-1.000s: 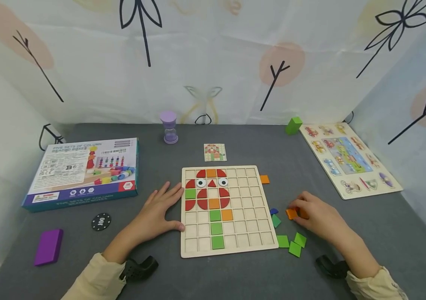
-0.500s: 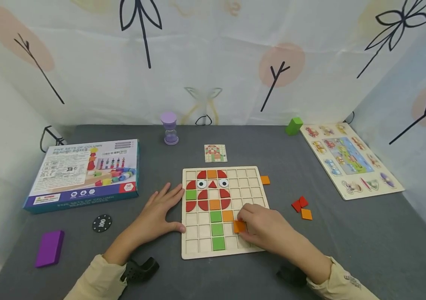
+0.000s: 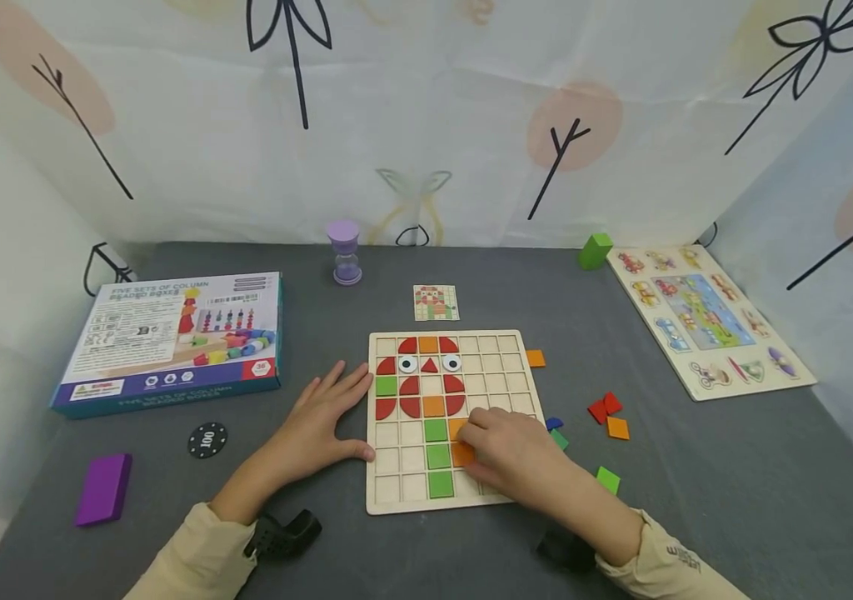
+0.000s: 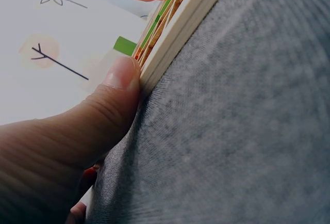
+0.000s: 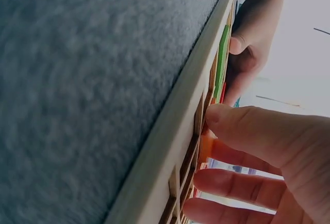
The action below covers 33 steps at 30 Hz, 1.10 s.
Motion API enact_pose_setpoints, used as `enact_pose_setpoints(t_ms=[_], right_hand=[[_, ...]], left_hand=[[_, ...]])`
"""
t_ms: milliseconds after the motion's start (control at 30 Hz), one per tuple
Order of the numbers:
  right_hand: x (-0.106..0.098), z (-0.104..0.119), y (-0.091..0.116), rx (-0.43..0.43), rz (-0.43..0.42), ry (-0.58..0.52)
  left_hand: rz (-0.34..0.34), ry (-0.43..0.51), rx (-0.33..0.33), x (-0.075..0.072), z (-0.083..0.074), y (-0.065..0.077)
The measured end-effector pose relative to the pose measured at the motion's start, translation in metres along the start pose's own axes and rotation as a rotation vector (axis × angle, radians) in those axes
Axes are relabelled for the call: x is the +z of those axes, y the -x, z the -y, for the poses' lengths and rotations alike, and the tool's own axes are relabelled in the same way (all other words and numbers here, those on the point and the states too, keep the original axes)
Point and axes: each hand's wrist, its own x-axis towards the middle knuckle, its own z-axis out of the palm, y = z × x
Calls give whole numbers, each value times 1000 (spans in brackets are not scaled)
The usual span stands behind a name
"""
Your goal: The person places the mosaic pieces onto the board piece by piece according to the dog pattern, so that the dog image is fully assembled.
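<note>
One orange tile (image 3: 460, 455) is pinched by the right hand (image 3: 511, 452) beside a green tile (image 3: 437, 457); the left hand (image 3: 317, 425), fingers extended, touches the board's (image 3: 476, 383) left edge.

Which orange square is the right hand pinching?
The orange square directly right of the middle green square in the column of three greens. Only it is pinched by the right hand; the others lie on the board or table.

Pale wooden grid board (image 3: 490, 383) lying flat, left hand (image 3: 321, 419) touching its left edge, orange square (image 3: 461, 455) pinched in the right hand (image 3: 511, 450), just beside the middle green square (image 3: 438, 457)
</note>
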Motion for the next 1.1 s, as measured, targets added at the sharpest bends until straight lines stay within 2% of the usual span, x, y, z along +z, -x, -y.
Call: enact_pose_setpoints(t_ms=[100,200,267,400,500,600,700,900,1000,1100], right_hand=[[-4,-1,0,8,-10,-13],[-13,-12,2,59,-45,-32],[-20,-28,2,120,-91,-57],[-25,-76,-1,261,-154,-77],[-20,-109,-7,319,-89,-132],[-16,-127,-10,330,9,-179],[-13,-134,-12,328,50,-180],[-13,-134,-11,356,42,-146],[-15,-125,-8,351,14,-148],[-17,-103,-6,293,-2,-175]], left_hand=[[-1,-7,1,-1,0,0],[8,-9,-2,0,-1,0],[13,-10,-6,0,-1,-1],[14,-9,-7,-1,-2,-1],[7,-8,-4,-1,-1,-1],[0,-10,2,-1,-1,0],[-1,-9,2,0,0,0],[1,0,4,1,-1,0],[2,-1,1,0,-1,1],[-2,-4,2,-1,-1,1]])
